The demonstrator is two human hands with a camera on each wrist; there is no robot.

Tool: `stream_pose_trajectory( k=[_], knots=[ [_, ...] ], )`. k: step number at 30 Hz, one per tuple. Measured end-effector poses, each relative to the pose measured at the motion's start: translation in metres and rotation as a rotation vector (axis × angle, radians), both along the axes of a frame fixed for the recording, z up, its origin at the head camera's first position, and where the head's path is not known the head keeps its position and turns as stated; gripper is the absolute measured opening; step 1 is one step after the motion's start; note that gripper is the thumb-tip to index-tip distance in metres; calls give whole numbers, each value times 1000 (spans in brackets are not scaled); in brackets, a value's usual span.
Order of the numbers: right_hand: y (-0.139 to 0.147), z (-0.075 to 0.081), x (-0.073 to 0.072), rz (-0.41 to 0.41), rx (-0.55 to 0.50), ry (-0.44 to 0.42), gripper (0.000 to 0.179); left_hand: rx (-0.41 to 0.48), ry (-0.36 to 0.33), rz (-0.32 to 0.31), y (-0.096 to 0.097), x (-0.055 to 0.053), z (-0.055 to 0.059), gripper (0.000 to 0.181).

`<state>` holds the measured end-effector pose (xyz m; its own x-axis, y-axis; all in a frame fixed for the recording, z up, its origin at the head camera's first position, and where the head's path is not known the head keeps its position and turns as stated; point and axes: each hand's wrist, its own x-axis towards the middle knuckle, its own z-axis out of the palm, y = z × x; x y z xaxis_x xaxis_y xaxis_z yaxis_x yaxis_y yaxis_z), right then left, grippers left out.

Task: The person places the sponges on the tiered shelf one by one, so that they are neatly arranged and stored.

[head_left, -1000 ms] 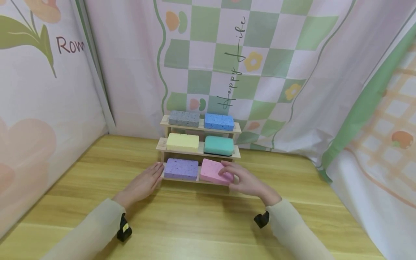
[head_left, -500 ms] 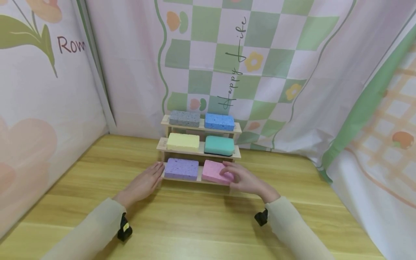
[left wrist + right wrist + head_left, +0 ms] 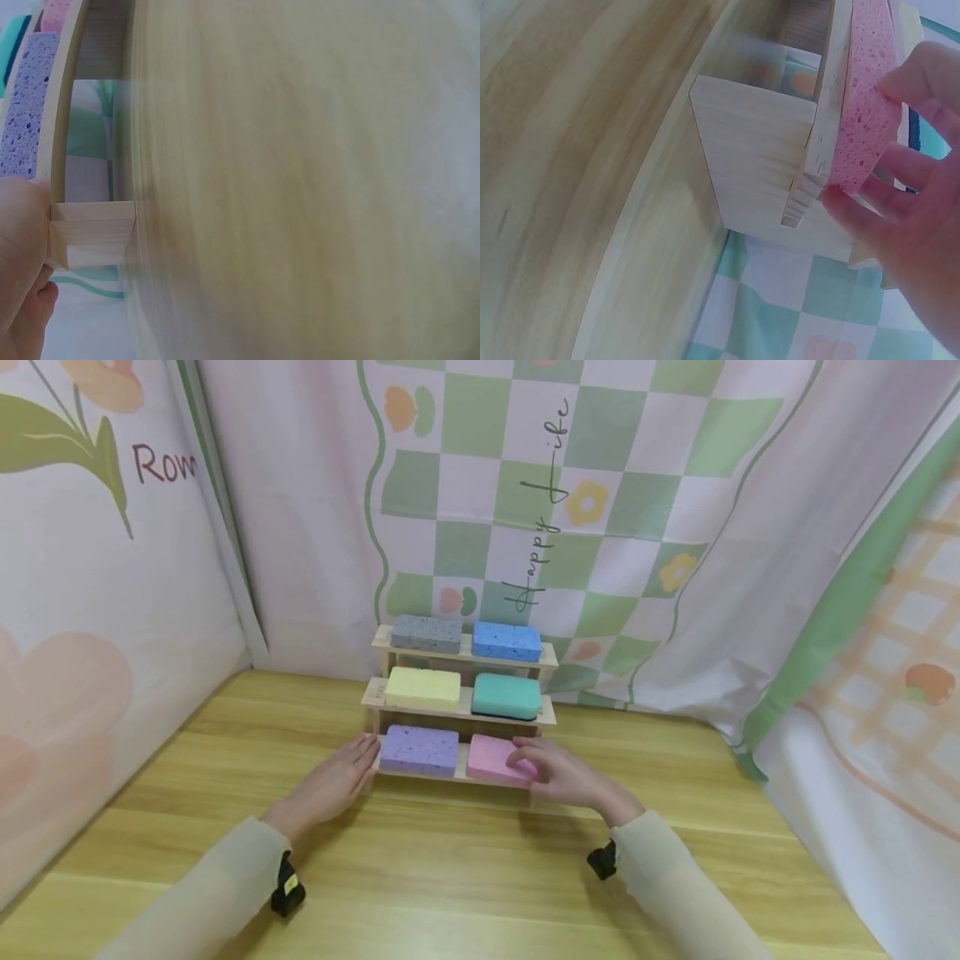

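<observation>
A pink sponge (image 3: 489, 757) lies at the right end of the bottom step of a three-step wooden rack (image 3: 373, 694). My right hand (image 3: 562, 777) grips its right end; in the right wrist view, thumb and fingers spread round the sponge's face and end. Beside it on the same step is a purple sponge (image 3: 418, 750). My left hand (image 3: 330, 785), fingers straight, rests against the rack's left end, right by the purple sponge. Higher up sit a yellow sponge (image 3: 422, 688) and a teal sponge (image 3: 506, 696), then a grey sponge (image 3: 426, 633) and a blue sponge (image 3: 506, 641).
The rack stands on a wood-grain table (image 3: 420, 877) near its back. Behind it hangs a checkered cloth (image 3: 472, 418), with printed cloth walls to the left and right. Each wrist carries a small black camera.
With my right hand on it, the pink sponge has shifted slightly right, away from the purple one, and its back edge sits lower. My left hand stays at the rack's end.
</observation>
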<state>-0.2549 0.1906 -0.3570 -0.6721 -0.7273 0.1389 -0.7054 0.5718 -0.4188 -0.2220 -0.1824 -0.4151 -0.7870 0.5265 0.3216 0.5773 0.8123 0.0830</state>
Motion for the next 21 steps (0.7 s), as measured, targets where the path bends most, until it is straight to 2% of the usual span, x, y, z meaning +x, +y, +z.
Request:
stream_pose_trajectory(
  k=[21],
  knots=[
    [-1,2,-1,-10,4,-29,34,5,2,-5,0,0,0,46]
  ],
)
